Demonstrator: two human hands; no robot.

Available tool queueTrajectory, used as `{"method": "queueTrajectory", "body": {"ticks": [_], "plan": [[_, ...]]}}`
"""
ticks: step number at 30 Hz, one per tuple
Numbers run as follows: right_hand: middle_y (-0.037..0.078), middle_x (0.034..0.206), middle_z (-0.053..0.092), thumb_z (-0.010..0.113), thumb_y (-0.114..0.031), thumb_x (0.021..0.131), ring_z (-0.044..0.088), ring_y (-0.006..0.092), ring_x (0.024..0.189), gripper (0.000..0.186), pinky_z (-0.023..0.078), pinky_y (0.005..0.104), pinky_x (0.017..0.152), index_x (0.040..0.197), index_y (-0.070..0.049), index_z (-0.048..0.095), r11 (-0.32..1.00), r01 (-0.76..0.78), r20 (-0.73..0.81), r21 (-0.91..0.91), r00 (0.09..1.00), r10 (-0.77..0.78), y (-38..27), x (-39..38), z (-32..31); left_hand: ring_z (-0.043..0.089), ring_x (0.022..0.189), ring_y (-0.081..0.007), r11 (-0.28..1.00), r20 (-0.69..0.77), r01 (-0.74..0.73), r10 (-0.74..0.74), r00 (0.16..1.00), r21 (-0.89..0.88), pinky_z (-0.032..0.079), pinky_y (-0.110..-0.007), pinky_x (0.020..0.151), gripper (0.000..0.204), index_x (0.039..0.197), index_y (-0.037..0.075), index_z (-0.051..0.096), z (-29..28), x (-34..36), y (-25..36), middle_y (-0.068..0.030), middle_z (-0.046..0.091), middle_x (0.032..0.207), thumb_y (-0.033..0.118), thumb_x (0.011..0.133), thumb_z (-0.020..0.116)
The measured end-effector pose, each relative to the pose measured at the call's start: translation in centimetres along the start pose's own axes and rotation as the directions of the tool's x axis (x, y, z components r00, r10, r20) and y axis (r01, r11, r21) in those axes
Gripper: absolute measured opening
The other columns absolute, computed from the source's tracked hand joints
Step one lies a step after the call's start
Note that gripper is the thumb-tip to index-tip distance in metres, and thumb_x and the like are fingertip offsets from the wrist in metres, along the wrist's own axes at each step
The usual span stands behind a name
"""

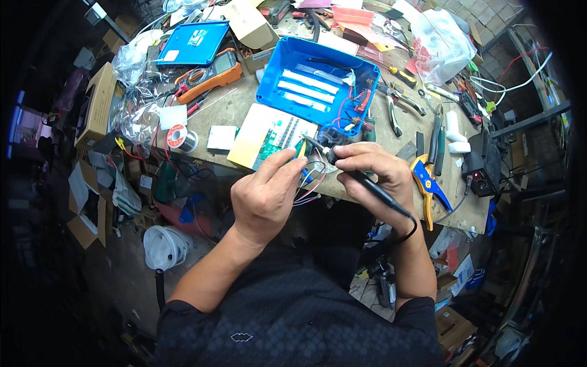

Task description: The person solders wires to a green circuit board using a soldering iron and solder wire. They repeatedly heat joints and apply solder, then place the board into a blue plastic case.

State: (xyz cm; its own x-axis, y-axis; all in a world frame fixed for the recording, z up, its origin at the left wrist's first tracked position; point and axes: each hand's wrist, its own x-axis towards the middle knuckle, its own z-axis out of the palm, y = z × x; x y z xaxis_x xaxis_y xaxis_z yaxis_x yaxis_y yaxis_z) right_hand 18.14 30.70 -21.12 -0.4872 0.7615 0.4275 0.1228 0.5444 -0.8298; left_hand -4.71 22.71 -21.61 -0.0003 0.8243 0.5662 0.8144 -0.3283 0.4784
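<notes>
A black soldering iron (380, 191) is gripped in my right hand (382, 174), its tip pointing left at the edge of a green circuit board (273, 144). My left hand (267, 191) is closed in a pinch on a thin yellow wire (302, 148) beside that tip. The board has rows of dark and silver parts and rests on a white and yellow block (246, 137). Red, white and dark leads (313, 182) hang below my left fingertips. Whether the iron's tip touches the board or the wire is too small to tell.
Behind the board stands an open blue plastic box (269, 82) with white strips inside. A solder spool (181, 139) and an orange multimeter (211, 76) lie left. At right are pliers (393, 109), a blue and yellow wire stripper (430, 188) and a black soldering station (482, 165).
</notes>
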Motion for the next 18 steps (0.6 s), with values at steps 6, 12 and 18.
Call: {"method": "queueTrajectory", "body": {"ticks": [6,12,18], "plan": [[0.019,0.118,0.08,0.084,-0.004,0.09,0.077,0.0259,0.111,0.018,0.059,0.0371,0.096,0.108,-0.001,0.083,0.99,-0.119,0.013,0.076,0.993,0.118,-0.6,0.5,-1.2,0.08,0.087,-0.032,1.0,-0.003,0.002,-0.002,1.0,0.001,0.063,-0.036,0.071,0.024,0.109,0.005,0.081,0.0,0.0,0.0,-0.0145,0.079,0.111,-0.003,0.086,0.082],[0.017,0.117,0.08,0.084,-0.006,0.093,0.076,0.021,0.106,0.02,0.058,0.0333,0.092,0.111,0.001,0.082,0.965,-0.2,-0.002,0.168,0.979,0.203,-0.2,0.6,-1.4,0.079,0.082,-0.0299,1.0,-0.015,-0.013,0.013,1.0,-0.002,0.062,-0.035,0.067,0.026,0.11,0.007,0.081,0.1,0.0,-0.2,-0.0133,0.078,0.109,-0.003,0.086,0.083],[0.007,0.109,0.079,0.085,-0.006,0.093,0.071,0.0076,0.091,0.021,0.054,0.0227,0.078,0.112,0.001,0.081,0.905,-0.375,-0.016,0.203,0.922,0.386,-0.8,0.4,-1.2,0.073,0.066,-0.0233,1.0,-0.029,-0.005,0.005,1.0,0.002,0.056,-0.035,0.057,0.028,0.111,0.009,0.082,0.0,0.0,-0.1,-0.0089,0.071,0.099,-0.002,0.086,0.084]]}}
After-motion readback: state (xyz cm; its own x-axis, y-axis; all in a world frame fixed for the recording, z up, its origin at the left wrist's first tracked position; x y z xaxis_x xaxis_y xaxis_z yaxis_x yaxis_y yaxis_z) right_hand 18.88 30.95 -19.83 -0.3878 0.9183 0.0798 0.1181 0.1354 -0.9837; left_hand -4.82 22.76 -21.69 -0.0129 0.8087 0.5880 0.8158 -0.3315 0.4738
